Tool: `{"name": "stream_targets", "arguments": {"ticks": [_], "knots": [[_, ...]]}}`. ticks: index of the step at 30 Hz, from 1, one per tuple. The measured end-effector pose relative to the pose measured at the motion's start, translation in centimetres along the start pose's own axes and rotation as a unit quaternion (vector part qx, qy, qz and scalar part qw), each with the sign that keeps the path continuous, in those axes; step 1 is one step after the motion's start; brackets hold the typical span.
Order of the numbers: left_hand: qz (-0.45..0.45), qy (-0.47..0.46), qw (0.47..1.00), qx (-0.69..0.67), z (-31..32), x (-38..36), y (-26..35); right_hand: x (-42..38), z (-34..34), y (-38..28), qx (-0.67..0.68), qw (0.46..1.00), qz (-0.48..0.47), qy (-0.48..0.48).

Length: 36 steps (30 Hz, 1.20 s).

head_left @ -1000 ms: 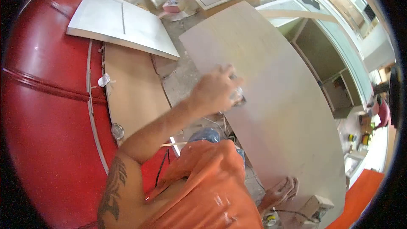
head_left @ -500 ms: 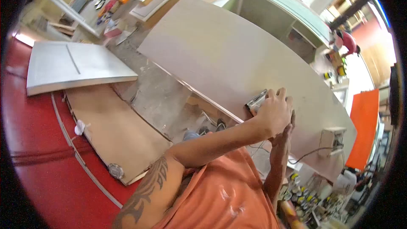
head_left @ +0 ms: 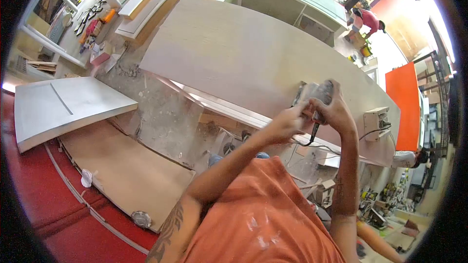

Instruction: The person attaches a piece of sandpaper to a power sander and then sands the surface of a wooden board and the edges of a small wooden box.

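Observation:
A corded power sander [head_left: 312, 95] is tilted at the near edge of the large pale panel [head_left: 229, 53]. My right hand [head_left: 336, 107] is wrapped round its body from the right. On the sander's near left side, my left hand [head_left: 288, 122] has its fingers closed against it; the fingertips are partly hidden. A black cord [head_left: 312, 137] hangs from the tool and runs right, below the panel's edge. Near the panel's right end stands a small box with sockets [head_left: 376, 122], with a cable plugged into it.
A white panel [head_left: 73, 107] and a brown board [head_left: 126, 165] lie on a red surface [head_left: 44, 190] at left. Behind the big panel is a pale green cabinet [head_left: 273, 0]. A person in red [head_left: 368, 22] bends at upper right, near an orange panel [head_left: 402, 107].
The view has shifted, and both hands have come round the sander, which is now lifted and turned. My right hand and the cord have come into clear sight.

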<state>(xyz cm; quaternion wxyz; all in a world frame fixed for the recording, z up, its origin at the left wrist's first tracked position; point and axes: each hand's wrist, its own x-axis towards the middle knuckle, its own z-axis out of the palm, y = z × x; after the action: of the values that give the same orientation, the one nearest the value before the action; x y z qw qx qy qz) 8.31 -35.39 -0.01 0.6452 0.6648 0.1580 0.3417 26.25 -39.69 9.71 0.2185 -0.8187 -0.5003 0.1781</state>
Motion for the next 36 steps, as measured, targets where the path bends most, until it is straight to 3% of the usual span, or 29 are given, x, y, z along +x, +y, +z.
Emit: {"name": "stream_targets", "arguments": {"ticks": [1,2,3,4,5,8,10,13,15,16,18,19,21,22,24,28,31,34,36], "knots": [[-0.149,-0.052,0.983,-0.098,-3.2,-1.5,2.0,0.6,0.1,-2.0,0.015,0.998,-0.003,-0.067],[-0.194,-0.031,0.981,0.007,-6.7,-3.0,3.3,1.2,0.4,-3.9,0.03,0.991,-0.005,-0.133],[-0.084,0.05,0.973,0.207,-9.6,-5.0,1.5,1.8,0.9,-5.7,0.029,0.991,-0.005,-0.133],[-0.138,0.098,0.938,0.303,-13.0,-6.5,1.9,2.1,1.8,-7.6,-0.019,0.986,-0.072,-0.147],[-0.041,0.195,0.873,0.445,-16.8,-7.9,-1.8,2.4,2.9,-9.3,-0.068,0.975,-0.138,-0.163],[-0.097,0.219,0.798,0.553,-24.5,-8.8,0.4,4.0,6.2,-14.5,-0.1,0.95,-0.211,-0.209],[-0.031,0.226,0.703,0.673,-28.7,-9.2,-2.0,5.1,8.2,-17.6,-0.116,0.931,-0.256,-0.233],[-0.089,0.212,0.667,0.709,-33.4,-8.6,-3.5,9.1,13.4,-18.7,-0.116,0.893,-0.366,-0.233],[-0.192,0.253,0.614,0.723,-35.4,-8.2,-4.1,8.0,13.0,-21.6,-0.118,0.893,-0.332,-0.279],[-0.19,0.252,0.616,0.722,-36.7,-8.2,-4.4,7.4,12.0,-23.0,-0.116,0.89,-0.302,-0.32],[-0.237,0.286,0.566,0.736,-40.2,-8.3,-5.8,5.7,11.0,-22.6,-0.1,0.896,-0.261,-0.344],[-0.236,0.286,0.569,0.734,-43.5,-8.8,-7.5,5.1,11.1,-21.6,-0.111,0.895,-0.297,-0.314],[-0.167,0.292,0.487,0.806,-47.6,-9.4,-9.5,3.6,10.4,-19.1,-0.109,0.905,-0.316,-0.264],[-0.168,0.29,0.491,0.804,-47.7,-9.2,-9.3,2.9,9.7,-17.2,-0.111,0.905,-0.312,-0.267],[-0.392,0.36,0.647,0.546,-43.9,-7.3,-2.1,1.7,8.0,-13.3,-0.086,0.914,-0.34,-0.202],[-0.386,0.338,0.641,0.571,-46.2,-6.7,-3.1,-2.2,3.0,-9.9,-0.09,0.963,-0.153,-0.2],[-0.338,0.314,0.614,0.64,-46.5,-6.6,-2.7,-2.7,1.0,-4.5,-0.129,0.962,-0.203,-0.127],[-0.329,0.359,0.641,0.593,-47.2,-6.1,-3.8,-2.0,1.0,-2.8,-0.135,0.964,-0.213,-0.081],[-0.364,0.378,0.647,0.554,-44.6,-5.5,-1.5,-1.1,2.2,-4.0,-0.121,0.965,-0.221,-0.072]]}}
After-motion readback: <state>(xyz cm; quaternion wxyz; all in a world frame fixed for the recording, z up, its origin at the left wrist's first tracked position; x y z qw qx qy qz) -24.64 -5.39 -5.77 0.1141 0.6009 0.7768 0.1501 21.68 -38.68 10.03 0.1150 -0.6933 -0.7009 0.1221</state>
